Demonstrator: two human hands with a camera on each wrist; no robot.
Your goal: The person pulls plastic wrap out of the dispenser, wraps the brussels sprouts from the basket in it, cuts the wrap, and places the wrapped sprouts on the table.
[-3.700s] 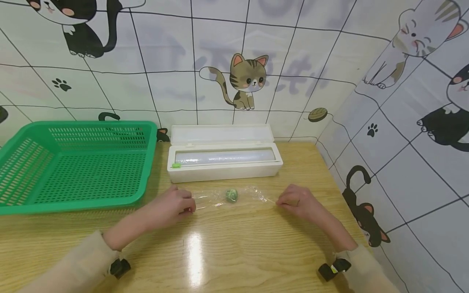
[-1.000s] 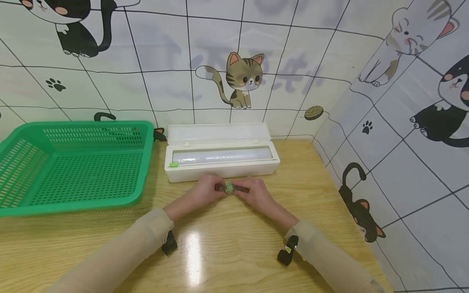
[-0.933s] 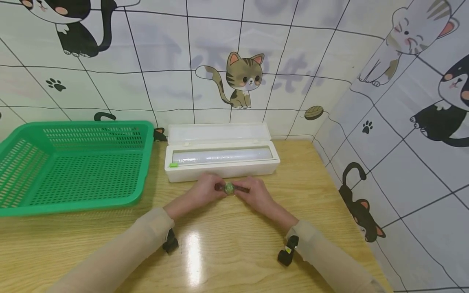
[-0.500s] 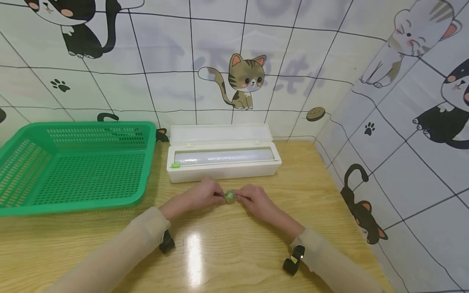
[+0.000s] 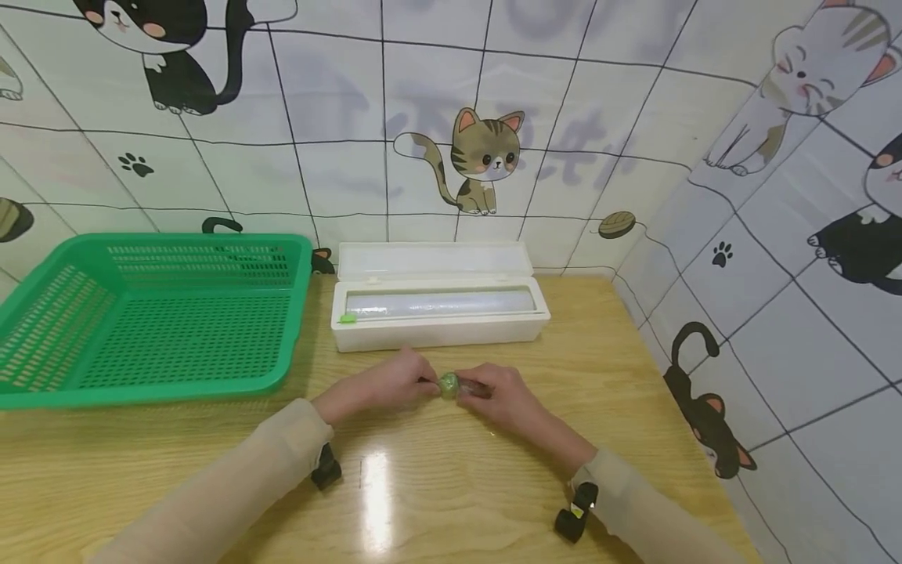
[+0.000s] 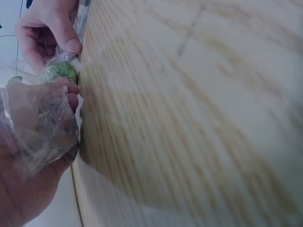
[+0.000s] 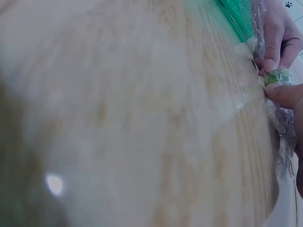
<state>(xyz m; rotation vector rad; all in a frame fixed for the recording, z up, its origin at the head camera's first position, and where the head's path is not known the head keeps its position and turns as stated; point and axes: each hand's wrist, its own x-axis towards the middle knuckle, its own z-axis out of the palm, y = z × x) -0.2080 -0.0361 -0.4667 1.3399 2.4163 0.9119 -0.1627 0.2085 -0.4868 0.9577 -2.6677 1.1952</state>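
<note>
Green and small, the ball (image 5: 449, 384) is in clear cling film (image 6: 40, 125), low over the counter (image 5: 451, 493) and between the two hands. The left hand (image 5: 402, 381) has bent fingers and pinches the film on one side. The right hand (image 5: 503, 395) pinches it on the other, its thumb right by the ball. Holding both ends seems a good way to make the film snug so the ball can't roll away. The cling film box (image 5: 440, 335) sits just behind the hands with its lid (image 5: 433, 261) up, maybe so the roll (image 5: 440, 303) is easy to get at.

The fingers hide the film near the ball, so I can't tell how tight it is. I can't tell what the ball is, or if it touches the counter. The basket (image 5: 176, 394) is cut off at the left, and the right wrist view is blurry.
</note>
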